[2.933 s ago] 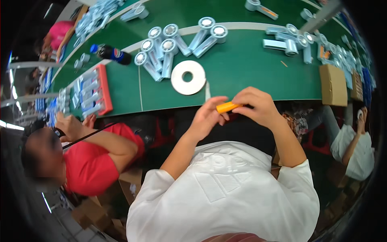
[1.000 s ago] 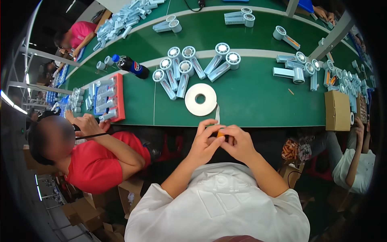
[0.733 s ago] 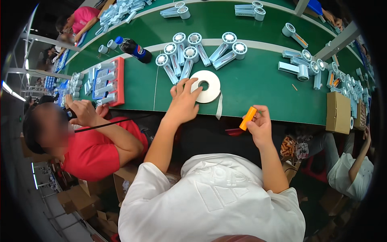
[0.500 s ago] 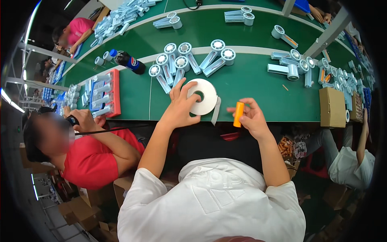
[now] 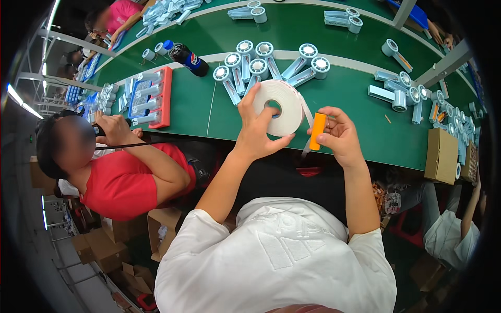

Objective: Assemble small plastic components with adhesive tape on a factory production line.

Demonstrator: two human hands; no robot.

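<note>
My left hand [image 5: 255,133] is closed on a wide roll of white tape [image 5: 290,116], with a finger in its core hole and the thumb along the lower rim. The roll is raised above the near edge of the green table. A loose strip of tape [image 5: 306,110] hangs off its right side toward my right hand [image 5: 342,136]. That hand pinches an orange cylindrical battery [image 5: 317,132], held nearly upright beside the strip. Whether the strip touches the battery I cannot tell. Just beyond the roll lie several light blue handheld fans [image 5: 259,68], fanned out in a row.
A dark soda bottle [image 5: 187,58] with a blue cap lies tilted at the left. Beside it is a red tray [image 5: 166,99] of fan parts, near a person in red [image 5: 133,180]. More fans [image 5: 399,98] and a cardboard box [image 5: 441,155] are at the right.
The roll has come up off the table and nearer my right hand, with the strip now beside the battery. The whole view has shifted, so the table things appear farther right.
</note>
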